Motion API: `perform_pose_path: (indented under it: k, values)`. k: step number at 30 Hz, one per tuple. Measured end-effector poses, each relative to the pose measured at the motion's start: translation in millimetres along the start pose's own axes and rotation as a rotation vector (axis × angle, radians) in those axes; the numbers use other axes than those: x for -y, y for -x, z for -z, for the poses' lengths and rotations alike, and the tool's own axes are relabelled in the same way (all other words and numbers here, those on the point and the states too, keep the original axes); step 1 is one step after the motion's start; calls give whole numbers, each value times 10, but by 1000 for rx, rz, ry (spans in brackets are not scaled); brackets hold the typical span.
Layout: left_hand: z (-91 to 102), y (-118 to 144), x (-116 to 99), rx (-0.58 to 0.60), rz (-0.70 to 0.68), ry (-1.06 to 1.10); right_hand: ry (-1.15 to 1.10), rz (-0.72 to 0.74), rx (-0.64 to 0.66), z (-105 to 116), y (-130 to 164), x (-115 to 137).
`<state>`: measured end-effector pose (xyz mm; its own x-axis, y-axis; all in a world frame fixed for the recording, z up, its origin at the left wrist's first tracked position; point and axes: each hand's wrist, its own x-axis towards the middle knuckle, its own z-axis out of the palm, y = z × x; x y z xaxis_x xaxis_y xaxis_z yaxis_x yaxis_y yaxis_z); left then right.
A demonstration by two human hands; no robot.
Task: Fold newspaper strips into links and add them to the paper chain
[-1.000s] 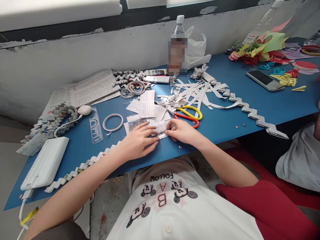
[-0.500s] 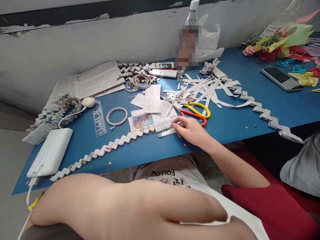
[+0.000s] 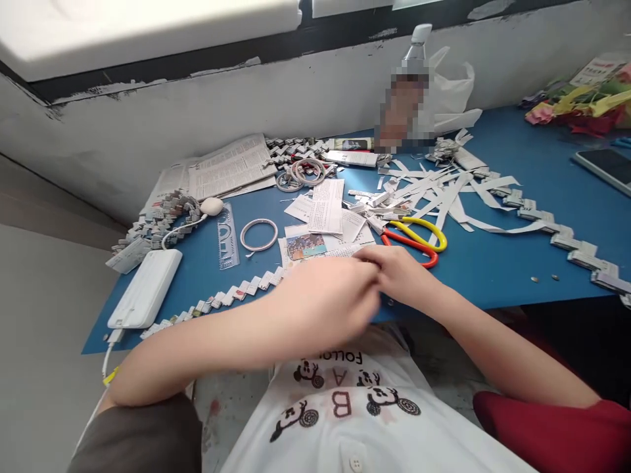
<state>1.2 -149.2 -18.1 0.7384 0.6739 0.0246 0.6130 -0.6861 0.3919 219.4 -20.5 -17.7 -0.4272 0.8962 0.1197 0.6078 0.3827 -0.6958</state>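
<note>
Blue desk [image 3: 493,276], scuffed wall [image 3: 197,115] behind: a person's blurred left hand [image 3: 338,299] overlaps the right hand [image 3: 397,270], fingers apparently curled, any pinch hidden from view. Printed paper [image 3: 345,250] lies just beyond them; paper-handling seems under way, likely calling next for steady fingertips.

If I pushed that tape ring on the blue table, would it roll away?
Probably not: the tape ring lies flat on the table, so it would likely slide. It looks thin with a wide open middle, so it may feel light. Its loose end might drag.
</note>
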Motion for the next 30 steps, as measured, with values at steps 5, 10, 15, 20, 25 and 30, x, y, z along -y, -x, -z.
perform_pose_path:
  k: [5,10,15,20,25,30]
  values:
    - [949,-1184,733,68,164,-147,134,161,83,-26,-23,-72]
    - [492,-776,735,91,384,330,277,343,95,-36,-26,-68]
    - [633,-941,729,223,696,910,458,477,61,-98,-39,-37]
    - [596,-978,714,217,844,1284,507,515,-50,-168,-50,-38]
    - [495,-1041,636,30,977,1524,374,403,-110,-179,-23,-54]
    - [420,-1085,609,-27,958,1546,115,241,7,-120,-14,-83]
